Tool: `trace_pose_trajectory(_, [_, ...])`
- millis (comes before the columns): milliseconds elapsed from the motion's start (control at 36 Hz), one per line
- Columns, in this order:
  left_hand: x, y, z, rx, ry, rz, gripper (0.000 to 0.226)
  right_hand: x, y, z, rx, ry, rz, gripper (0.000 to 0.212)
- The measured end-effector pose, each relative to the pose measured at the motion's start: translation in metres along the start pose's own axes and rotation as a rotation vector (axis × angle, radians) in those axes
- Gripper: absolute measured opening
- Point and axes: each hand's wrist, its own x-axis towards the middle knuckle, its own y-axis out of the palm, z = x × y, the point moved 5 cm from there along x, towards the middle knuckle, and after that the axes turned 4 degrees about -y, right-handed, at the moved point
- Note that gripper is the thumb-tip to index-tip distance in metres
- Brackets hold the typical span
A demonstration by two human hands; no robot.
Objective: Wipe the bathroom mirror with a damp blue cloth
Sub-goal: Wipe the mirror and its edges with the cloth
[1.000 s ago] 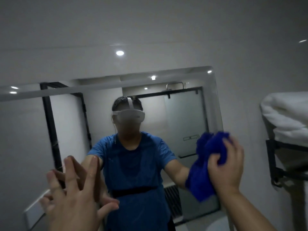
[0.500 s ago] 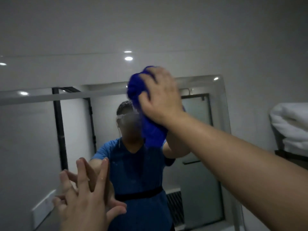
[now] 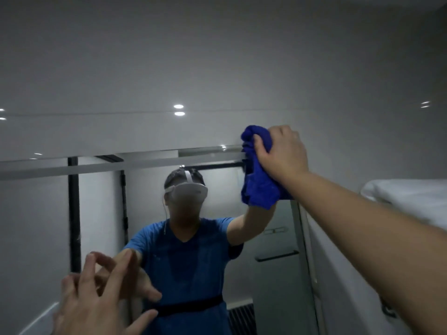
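Blue and bunched into a wad, the cloth (image 3: 258,180) sits at the upper right corner of the mirror (image 3: 33,226), right of centre in the frame. Its long axis runs roughly up and down. The top of the wad rides over the mirror's upper edge onto the grey wall, and a looser tail hangs down across the glass. The weave looks thick and soft. Whether it is damp cannot be told from here.

The right hand (image 3: 281,151) grips the cloth from the right side, its fingers (image 3: 263,151) curled round the upper wad and pressing it toward the glass, with the forearm running off to the lower right of the frame. From those fingers the rest of the mirror lies to the left and below, so the coming stroke most likely has to travel leftward along the top edge or downward. The right hand is the one placed to make it.

The left hand (image 3: 96,298) is low at the lower left, well apart from the cloth. It holds nothing, its fingers (image 3: 118,274) spread and loosely bent, the tips appearing to meet their own reflection on the glass. White towels (image 3: 411,199) lie stacked at the right edge of the frame.
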Motion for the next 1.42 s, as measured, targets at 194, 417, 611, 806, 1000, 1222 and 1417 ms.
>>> trace_pose_trajectory(194, [0.040, -0.024, 0.049, 0.152, -0.528, 0.187, 0.139, 0.016, -0.014, -0.031, -0.057, 0.083, 0.041, 0.064])
trace_pose_trajectory(417, [0.046, -0.049, 0.101, 0.297, -0.529, 0.192, 0.139, 0.016, -0.013, -0.023, -0.158, 0.157, 0.080, 0.066])
trace_pose_trajectory(611, [0.047, -0.035, 0.102, 0.248, -0.514, 0.173, 0.131, -0.005, 0.008, 0.052, -0.143, 0.171, -0.014, 0.054])
trace_pose_trajectory(806, [0.051, -0.045, 0.099, 0.167, -0.494, 0.271, 0.134, -0.040, 0.043, 0.237, -0.050, -0.123, -0.036, 0.045])
trace_pose_trajectory(1000, [0.052, -0.101, 0.096, -0.251, -0.418, -0.217, 0.091, -0.055, 0.056, 0.343, 0.133, -0.221, 0.137, 0.065])
trace_pose_trajectory(1222, [0.110, -0.096, 0.082, -0.346, -0.217, -0.199, 0.076, -0.027, 0.046, 0.329, 0.801, -0.144, 0.481, 0.062])
trace_pose_trajectory(1417, [0.157, -0.066, 0.056, -0.004, -0.231, -0.179, 0.084, -0.015, 0.033, 0.273, 1.131, 0.047, 0.379, 0.046])
